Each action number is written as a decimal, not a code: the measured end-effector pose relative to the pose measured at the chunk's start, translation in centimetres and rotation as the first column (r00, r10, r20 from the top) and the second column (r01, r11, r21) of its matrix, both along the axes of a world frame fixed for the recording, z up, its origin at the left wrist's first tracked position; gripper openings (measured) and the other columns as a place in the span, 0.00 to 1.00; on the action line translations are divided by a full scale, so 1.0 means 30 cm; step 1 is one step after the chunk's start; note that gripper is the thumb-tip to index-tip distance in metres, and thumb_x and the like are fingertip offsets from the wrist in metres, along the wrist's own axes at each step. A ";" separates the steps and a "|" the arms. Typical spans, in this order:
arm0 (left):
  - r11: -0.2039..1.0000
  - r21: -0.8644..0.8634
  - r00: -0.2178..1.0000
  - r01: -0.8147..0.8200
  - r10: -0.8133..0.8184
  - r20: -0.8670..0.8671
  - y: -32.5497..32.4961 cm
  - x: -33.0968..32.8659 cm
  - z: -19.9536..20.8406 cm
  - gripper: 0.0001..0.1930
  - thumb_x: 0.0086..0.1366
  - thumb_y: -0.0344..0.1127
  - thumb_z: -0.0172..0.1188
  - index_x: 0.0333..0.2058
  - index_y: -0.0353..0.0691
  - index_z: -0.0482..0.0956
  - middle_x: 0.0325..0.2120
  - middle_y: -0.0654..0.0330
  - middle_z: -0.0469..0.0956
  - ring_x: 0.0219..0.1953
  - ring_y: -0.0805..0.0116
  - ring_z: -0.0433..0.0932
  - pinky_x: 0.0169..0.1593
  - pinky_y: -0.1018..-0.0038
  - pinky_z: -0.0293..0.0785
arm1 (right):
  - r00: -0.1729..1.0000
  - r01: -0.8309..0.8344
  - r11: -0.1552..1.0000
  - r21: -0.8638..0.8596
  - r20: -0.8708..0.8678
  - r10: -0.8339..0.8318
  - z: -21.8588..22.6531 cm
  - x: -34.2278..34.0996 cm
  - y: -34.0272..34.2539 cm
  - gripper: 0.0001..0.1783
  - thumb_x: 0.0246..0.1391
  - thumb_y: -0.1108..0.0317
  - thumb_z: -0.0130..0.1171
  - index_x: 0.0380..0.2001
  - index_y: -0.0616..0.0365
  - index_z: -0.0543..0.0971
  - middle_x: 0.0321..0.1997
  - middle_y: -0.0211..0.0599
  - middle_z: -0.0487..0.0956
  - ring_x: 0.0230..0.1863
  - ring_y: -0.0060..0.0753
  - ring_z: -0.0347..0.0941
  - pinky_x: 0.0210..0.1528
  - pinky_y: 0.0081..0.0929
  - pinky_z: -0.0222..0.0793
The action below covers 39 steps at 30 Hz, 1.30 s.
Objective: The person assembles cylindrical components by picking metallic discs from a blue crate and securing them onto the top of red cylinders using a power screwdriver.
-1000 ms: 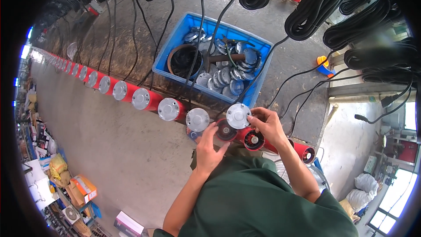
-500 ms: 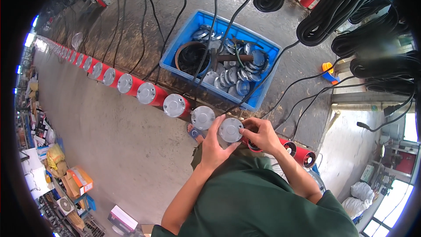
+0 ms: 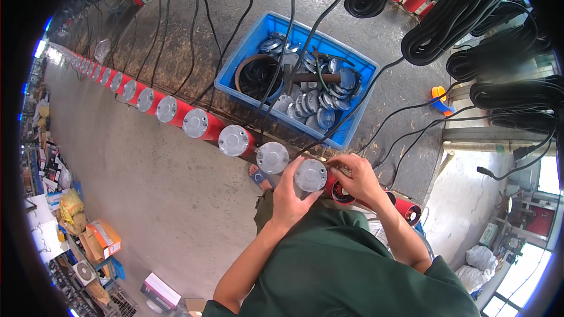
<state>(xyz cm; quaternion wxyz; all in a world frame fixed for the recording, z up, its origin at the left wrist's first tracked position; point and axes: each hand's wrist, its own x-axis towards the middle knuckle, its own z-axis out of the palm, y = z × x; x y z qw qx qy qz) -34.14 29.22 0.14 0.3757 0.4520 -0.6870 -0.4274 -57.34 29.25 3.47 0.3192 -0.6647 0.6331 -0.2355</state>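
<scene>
My left hand (image 3: 288,199) is curved round the rim of a round silver metal cap (image 3: 310,175), thumb at its lower edge and fingers at its upper left. The cap has a raised centre and small holes near its edge. It sits on the end of a cylinder in the row. Just right of it, my right hand (image 3: 358,181) is closed, thumb and fingertips pinched together; what they hold, if anything, is too small to make out. A red cylinder with an uncovered end (image 3: 339,192) lies below the right hand.
Capped red cylinders (image 3: 167,109) line the bench edge leftward. On the bench (image 3: 399,105) stands a blue crate (image 3: 352,132) with loose silver caps, a hammer (image 3: 314,77), pliers and a round pot (image 3: 258,76). Black cable coils (image 3: 432,41) hang above, their cords crossing the bench.
My right hand has moved slightly right, its thumb coming off the cap's right edge. The left hand stays round the cap.
</scene>
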 end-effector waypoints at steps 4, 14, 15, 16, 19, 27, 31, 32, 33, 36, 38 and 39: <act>1.000 -0.002 0.999 -0.010 0.010 -0.040 0.006 -0.010 -0.007 0.49 0.52 0.28 0.84 0.71 0.35 0.66 0.68 0.44 0.75 0.69 0.44 0.76 0.71 0.57 0.73 | 0.945 -0.063 0.926 0.371 0.320 -0.064 -0.028 -0.021 -0.003 0.19 0.59 0.70 0.71 0.53 0.62 0.86 0.46 0.42 0.91 0.49 0.31 0.88 0.55 0.31 0.82; 0.999 0.033 1.000 -0.005 0.006 -0.023 0.011 -0.006 -0.015 0.48 0.52 0.26 0.83 0.70 0.37 0.68 0.69 0.43 0.75 0.69 0.45 0.77 0.69 0.58 0.75 | 0.906 -0.001 0.887 0.461 0.377 -0.195 -0.046 -0.011 0.000 0.21 0.55 0.70 0.72 0.53 0.62 0.86 0.41 0.40 0.92 0.42 0.30 0.89 0.51 0.30 0.84; 1.000 0.008 1.000 -0.005 0.005 -0.010 0.011 -0.006 -0.016 0.47 0.52 0.26 0.83 0.70 0.37 0.68 0.69 0.43 0.75 0.69 0.45 0.77 0.69 0.58 0.75 | 0.898 -0.003 0.889 0.458 0.392 -0.199 -0.047 -0.014 -0.001 0.21 0.55 0.70 0.72 0.53 0.63 0.86 0.40 0.40 0.92 0.42 0.29 0.89 0.50 0.30 0.84; 1.000 -0.009 1.000 -0.006 0.006 -0.010 0.010 -0.008 -0.019 0.47 0.52 0.26 0.83 0.70 0.37 0.69 0.69 0.43 0.75 0.69 0.45 0.77 0.69 0.57 0.75 | 0.890 -0.009 0.885 0.465 0.407 -0.205 -0.049 -0.016 -0.002 0.21 0.56 0.71 0.72 0.54 0.63 0.86 0.40 0.39 0.92 0.42 0.28 0.89 0.50 0.29 0.83; 0.999 -0.042 1.000 -0.012 0.012 -0.004 0.009 -0.010 -0.023 0.45 0.52 0.26 0.83 0.68 0.36 0.70 0.69 0.43 0.75 0.69 0.44 0.77 0.69 0.57 0.76 | 0.877 -0.025 0.876 0.482 0.431 -0.212 -0.053 -0.025 -0.003 0.21 0.56 0.71 0.71 0.54 0.64 0.86 0.40 0.38 0.92 0.42 0.26 0.88 0.50 0.28 0.83; 0.996 -0.089 1.000 -0.006 0.008 0.021 0.005 -0.012 -0.019 0.38 0.51 0.27 0.83 0.61 0.36 0.76 0.67 0.44 0.76 0.67 0.42 0.77 0.68 0.56 0.77 | 0.853 -0.043 0.867 0.497 0.470 -0.227 -0.062 -0.032 -0.010 0.20 0.58 0.71 0.71 0.53 0.66 0.86 0.41 0.40 0.92 0.43 0.25 0.87 0.51 0.27 0.81; 0.996 -0.094 0.998 0.014 -0.009 0.062 0.002 -0.008 -0.013 0.34 0.51 0.27 0.83 0.57 0.36 0.79 0.68 0.45 0.75 0.67 0.41 0.78 0.66 0.55 0.79 | 0.869 -0.035 0.874 0.485 0.447 -0.213 -0.069 -0.029 -0.006 0.20 0.58 0.70 0.71 0.54 0.66 0.86 0.41 0.40 0.92 0.44 0.26 0.87 0.51 0.28 0.82; 0.996 -0.085 0.997 0.020 -0.014 0.069 0.002 -0.007 -0.013 0.33 0.51 0.27 0.83 0.56 0.36 0.80 0.68 0.45 0.75 0.66 0.40 0.78 0.66 0.55 0.79 | 0.872 -0.033 0.876 0.481 0.442 -0.210 -0.071 -0.028 -0.004 0.20 0.59 0.70 0.71 0.54 0.66 0.86 0.42 0.41 0.92 0.44 0.26 0.87 0.52 0.28 0.82; 0.995 -0.095 0.997 0.023 -0.016 0.070 0.002 -0.006 -0.014 0.32 0.51 0.27 0.83 0.56 0.36 0.80 0.68 0.45 0.75 0.66 0.41 0.78 0.66 0.56 0.80 | 0.878 -0.031 0.881 0.472 0.435 -0.201 -0.073 -0.026 -0.003 0.20 0.59 0.70 0.71 0.54 0.66 0.85 0.42 0.41 0.92 0.44 0.26 0.87 0.52 0.28 0.82; 0.995 -0.098 0.998 0.025 -0.018 0.068 0.003 -0.008 -0.020 0.31 0.51 0.26 0.82 0.55 0.36 0.81 0.68 0.45 0.75 0.67 0.41 0.78 0.66 0.56 0.80 | 0.888 -0.033 0.891 0.453 0.423 -0.182 -0.080 -0.023 0.001 0.21 0.60 0.69 0.70 0.55 0.66 0.85 0.43 0.41 0.92 0.45 0.26 0.87 0.53 0.29 0.82; 0.995 -0.094 0.998 0.022 -0.016 0.062 0.004 -0.010 -0.027 0.31 0.51 0.25 0.82 0.55 0.36 0.81 0.68 0.45 0.75 0.67 0.41 0.78 0.66 0.55 0.79 | 0.880 -0.046 0.891 0.452 0.441 -0.178 -0.084 -0.025 0.002 0.21 0.61 0.69 0.70 0.55 0.66 0.85 0.44 0.42 0.92 0.45 0.26 0.87 0.53 0.29 0.82; 0.994 -0.106 0.997 0.025 -0.018 0.073 0.004 -0.010 -0.030 0.31 0.51 0.25 0.82 0.55 0.37 0.81 0.68 0.45 0.75 0.67 0.41 0.78 0.66 0.55 0.79 | 0.874 -0.043 0.889 0.456 0.448 -0.187 -0.085 -0.027 0.003 0.20 0.61 0.69 0.69 0.55 0.65 0.85 0.44 0.42 0.91 0.46 0.26 0.87 0.54 0.29 0.82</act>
